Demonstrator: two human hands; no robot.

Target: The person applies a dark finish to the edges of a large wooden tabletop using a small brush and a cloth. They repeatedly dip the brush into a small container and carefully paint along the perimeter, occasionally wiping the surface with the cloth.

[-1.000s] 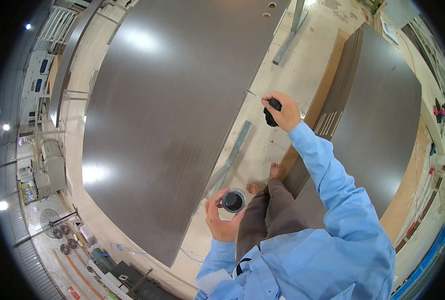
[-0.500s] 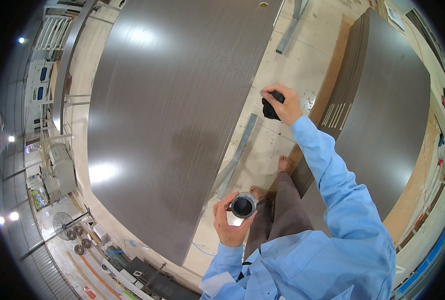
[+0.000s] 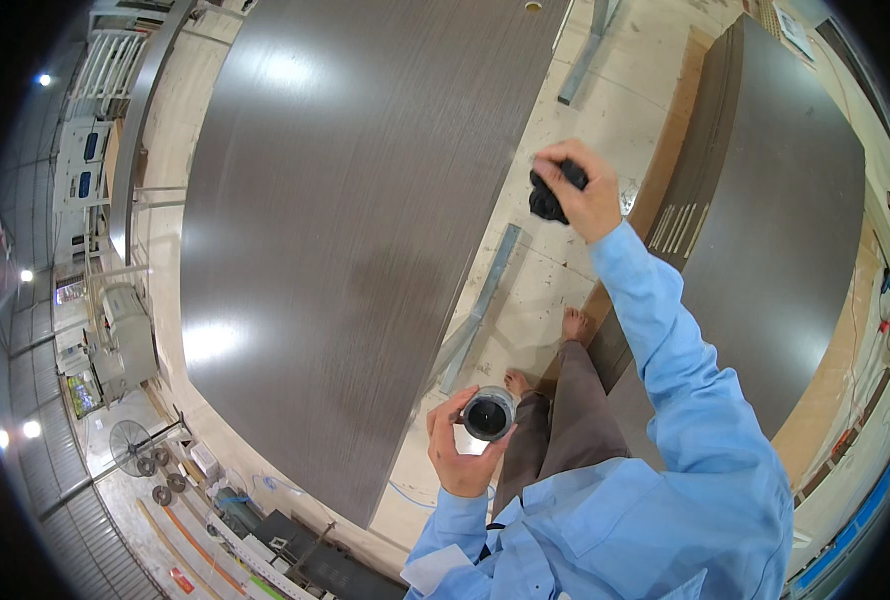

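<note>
My left hand [image 3: 455, 450] is wrapped round a small round jar [image 3: 489, 413] that has black contents inside and smears on its rim. It is held upright in front of my body, near the close end of a big dark wood-grain panel [image 3: 345, 240]. Farther out, my right hand [image 3: 587, 195] grips a bunched black rag [image 3: 548, 203] between thumb and fingers. The rag hangs over the gap beside the panel's right edge, touching nothing else that I can see. A darker patch shows on the panel's surface.
On the right lies a stack of similar dark panels [image 3: 775, 170] with several pale strips [image 3: 673, 232] at its edge. Metal support legs [image 3: 487, 290] stick out under the big panel. A fan [image 3: 130, 447] stands at lower left. My bare feet [image 3: 575, 325] are on the floor.
My right hand with the black rag has moved slightly up and to the right, away from the panel's edge. The left hand holds the jar almost in the same place.
</note>
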